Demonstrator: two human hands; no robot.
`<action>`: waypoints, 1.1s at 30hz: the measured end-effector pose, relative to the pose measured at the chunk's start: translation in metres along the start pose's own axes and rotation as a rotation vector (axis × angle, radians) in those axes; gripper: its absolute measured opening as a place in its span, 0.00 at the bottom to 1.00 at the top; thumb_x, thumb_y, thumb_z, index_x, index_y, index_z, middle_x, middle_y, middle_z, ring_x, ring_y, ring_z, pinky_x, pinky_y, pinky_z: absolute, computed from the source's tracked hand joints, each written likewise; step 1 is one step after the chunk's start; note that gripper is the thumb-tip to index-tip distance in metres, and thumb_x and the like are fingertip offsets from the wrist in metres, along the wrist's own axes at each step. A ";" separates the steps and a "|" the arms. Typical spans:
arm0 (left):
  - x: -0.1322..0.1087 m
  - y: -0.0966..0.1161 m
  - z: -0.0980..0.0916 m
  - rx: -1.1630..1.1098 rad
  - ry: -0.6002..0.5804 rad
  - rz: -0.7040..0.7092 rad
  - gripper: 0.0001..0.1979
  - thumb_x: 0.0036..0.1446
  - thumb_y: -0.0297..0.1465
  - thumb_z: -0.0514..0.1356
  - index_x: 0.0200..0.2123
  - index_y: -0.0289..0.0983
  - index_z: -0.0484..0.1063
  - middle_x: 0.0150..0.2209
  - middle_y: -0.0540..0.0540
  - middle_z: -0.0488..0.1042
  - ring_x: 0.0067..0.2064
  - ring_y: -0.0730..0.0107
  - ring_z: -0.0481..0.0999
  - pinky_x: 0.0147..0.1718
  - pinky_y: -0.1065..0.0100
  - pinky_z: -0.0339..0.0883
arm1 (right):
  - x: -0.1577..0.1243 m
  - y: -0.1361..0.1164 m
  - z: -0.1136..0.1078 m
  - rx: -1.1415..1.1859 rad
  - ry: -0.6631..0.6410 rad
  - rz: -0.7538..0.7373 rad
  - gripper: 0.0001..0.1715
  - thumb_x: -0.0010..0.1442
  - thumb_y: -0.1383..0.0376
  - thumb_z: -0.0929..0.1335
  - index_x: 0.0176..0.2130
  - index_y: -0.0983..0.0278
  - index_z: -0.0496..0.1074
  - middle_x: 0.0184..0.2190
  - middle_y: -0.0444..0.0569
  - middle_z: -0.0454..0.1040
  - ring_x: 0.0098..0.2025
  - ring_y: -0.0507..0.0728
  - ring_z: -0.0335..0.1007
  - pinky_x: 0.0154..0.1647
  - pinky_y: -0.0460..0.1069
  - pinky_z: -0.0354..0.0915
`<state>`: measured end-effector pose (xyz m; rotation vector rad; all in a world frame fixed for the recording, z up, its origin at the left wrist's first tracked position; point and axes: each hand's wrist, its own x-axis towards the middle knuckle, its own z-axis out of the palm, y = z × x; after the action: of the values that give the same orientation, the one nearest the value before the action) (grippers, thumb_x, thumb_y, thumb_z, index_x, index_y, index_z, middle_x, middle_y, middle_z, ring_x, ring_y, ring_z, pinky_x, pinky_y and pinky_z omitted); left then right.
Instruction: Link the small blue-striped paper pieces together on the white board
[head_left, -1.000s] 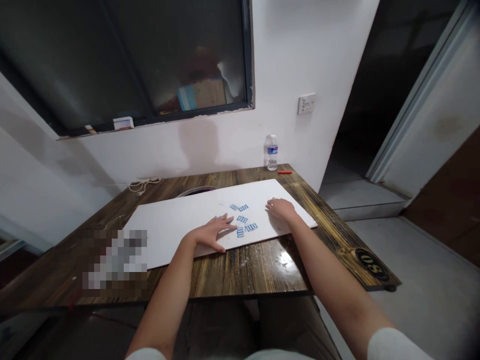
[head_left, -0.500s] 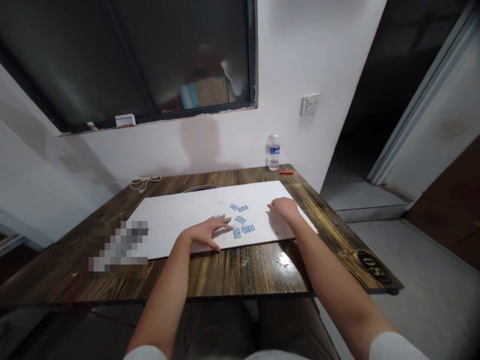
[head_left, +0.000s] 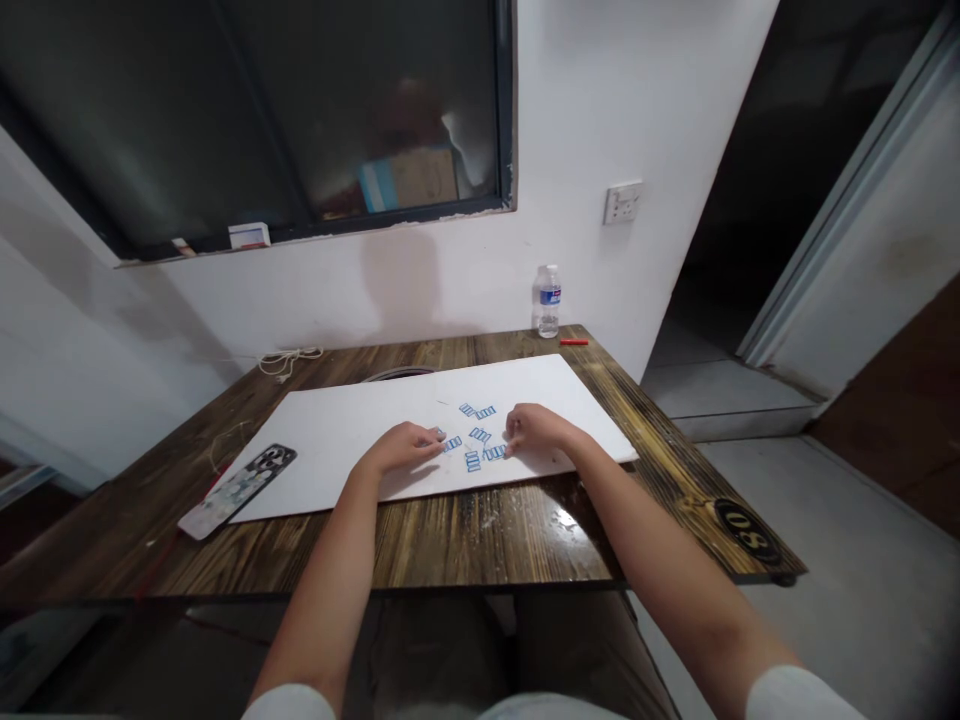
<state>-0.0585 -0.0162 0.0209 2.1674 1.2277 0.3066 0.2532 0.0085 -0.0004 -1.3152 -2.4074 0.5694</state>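
A white board [head_left: 337,430] lies on the table, bearing several small blue ladder-like shapes [head_left: 480,435]; whether they are drawn or loose pieces I cannot tell. My left hand [head_left: 401,446] rests low over the board with its fingers drawn together at the left end of one barred shape [head_left: 453,444]. On the other side, my right hand [head_left: 538,428] has curled fingers, their tips at the right end of another barred shape [head_left: 495,453]. What either set of fingertips pinches, if anything, is too small to make out.
A phone in a patterned case [head_left: 238,492] overlaps the board's left end. Toward the wall stand a water bottle [head_left: 549,302] and a red pen [head_left: 574,342], with a white cable [head_left: 289,360] at the back left. The wooden table's [head_left: 495,540] front edge lies near my lap.
My left hand's spread fingers have drawn together, and a barred shape shows beside them. My right hand has moved left, from the board's right part to the barred shapes.
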 end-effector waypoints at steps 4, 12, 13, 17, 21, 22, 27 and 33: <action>0.009 0.010 0.011 0.070 -0.106 0.136 0.27 0.60 0.51 0.53 0.56 0.43 0.70 0.62 0.42 0.63 0.66 0.58 0.56 0.63 0.55 0.50 | 0.002 -0.009 0.013 -0.064 0.034 -0.028 0.19 0.41 0.53 0.78 0.31 0.61 0.76 0.36 0.48 0.76 0.39 0.57 0.70 0.35 0.46 0.60; 0.017 0.024 0.026 0.178 -0.209 0.300 0.29 0.62 0.50 0.50 0.62 0.46 0.62 0.68 0.47 0.51 0.69 0.55 0.45 0.65 0.52 0.35 | 0.005 -0.007 0.020 -0.126 0.214 0.073 0.14 0.52 0.54 0.74 0.33 0.62 0.75 0.36 0.50 0.75 0.40 0.58 0.69 0.38 0.49 0.60; 0.016 0.026 0.025 0.176 -0.206 0.321 0.27 0.62 0.50 0.50 0.60 0.46 0.64 0.67 0.47 0.51 0.69 0.56 0.45 0.65 0.53 0.37 | 0.006 -0.005 0.020 -0.130 0.247 0.082 0.13 0.52 0.55 0.74 0.34 0.62 0.75 0.37 0.51 0.75 0.41 0.59 0.69 0.39 0.50 0.61; 0.015 0.025 0.019 0.163 -0.234 0.375 0.22 0.64 0.47 0.50 0.53 0.46 0.73 0.64 0.48 0.61 0.68 0.58 0.51 0.63 0.56 0.46 | 0.008 0.001 0.021 -0.018 0.320 -0.052 0.10 0.55 0.61 0.72 0.39 0.60 0.77 0.40 0.51 0.76 0.44 0.60 0.70 0.45 0.52 0.63; 0.015 0.011 0.013 0.187 -0.168 0.301 0.20 0.63 0.45 0.52 0.52 0.45 0.74 0.61 0.45 0.66 0.66 0.58 0.56 0.61 0.57 0.51 | 0.010 0.002 0.020 0.155 0.108 -0.336 0.11 0.58 0.63 0.70 0.42 0.58 0.79 0.49 0.51 0.76 0.51 0.60 0.70 0.53 0.54 0.63; 0.015 0.006 0.011 0.193 -0.124 0.262 0.20 0.63 0.45 0.52 0.52 0.45 0.74 0.60 0.44 0.66 0.65 0.58 0.58 0.61 0.57 0.52 | 0.010 0.002 0.019 0.175 0.028 -0.369 0.11 0.58 0.63 0.69 0.42 0.58 0.79 0.50 0.50 0.75 0.53 0.61 0.69 0.54 0.55 0.63; 0.014 -0.009 0.010 0.228 0.002 0.098 0.23 0.61 0.46 0.54 0.56 0.44 0.71 0.64 0.43 0.61 0.66 0.55 0.54 0.62 0.54 0.50 | 0.005 -0.006 0.012 0.218 -0.208 -0.309 0.14 0.58 0.61 0.69 0.44 0.57 0.79 0.55 0.47 0.72 0.64 0.62 0.56 0.62 0.57 0.56; 0.017 0.000 0.023 0.329 -0.054 0.072 0.31 0.63 0.50 0.49 0.66 0.47 0.53 0.69 0.43 0.45 0.70 0.55 0.40 0.64 0.46 0.31 | -0.002 -0.022 0.010 0.154 -0.261 -0.267 0.18 0.60 0.61 0.67 0.50 0.52 0.75 0.60 0.43 0.66 0.68 0.60 0.49 0.66 0.59 0.47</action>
<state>-0.0381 -0.0118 0.0013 2.4856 1.2421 0.0772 0.2338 -0.0061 0.0017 -0.8834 -2.6266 0.8730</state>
